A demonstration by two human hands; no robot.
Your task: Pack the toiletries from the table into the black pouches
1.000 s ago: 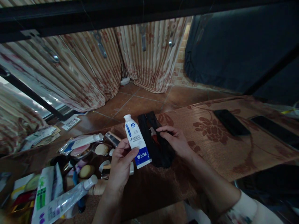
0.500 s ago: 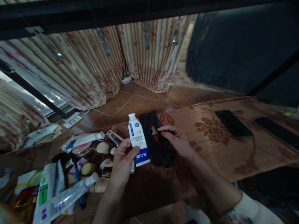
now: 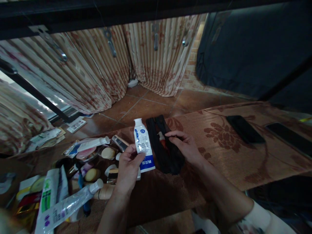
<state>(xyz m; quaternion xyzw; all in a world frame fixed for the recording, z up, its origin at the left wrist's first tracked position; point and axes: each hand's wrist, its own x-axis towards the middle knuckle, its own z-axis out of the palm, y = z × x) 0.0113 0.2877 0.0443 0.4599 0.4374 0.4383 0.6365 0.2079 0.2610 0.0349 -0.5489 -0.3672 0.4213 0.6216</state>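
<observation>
In my left hand (image 3: 130, 162) is a white and blue toothpaste tube (image 3: 143, 143), pinched near its lower end with the cap pointing away from me. Right beside it lies a black fabric pouch (image 3: 156, 146), its top opening parted. My right hand (image 3: 186, 146) pinches the pouch's right edge between thumb and fingertips. Inside the opening shows a small red bottle (image 3: 162, 139) with a pale top; the rest of it is hidden by the dark cloth.
Left of my hands sits a pile of toiletries, with a large toothpaste tube (image 3: 70, 201), a cream jar (image 3: 108, 152) and a blue-handled item (image 3: 85, 206). Two phones, one black (image 3: 245, 129) and one darker (image 3: 290, 138), lie on the patterned tablecloth (image 3: 219, 165) at right.
The tube in my left hand has tilted slightly and its lower end has risen a little. The red bottle shows a bit more in the pouch opening. My right hand is almost still.
</observation>
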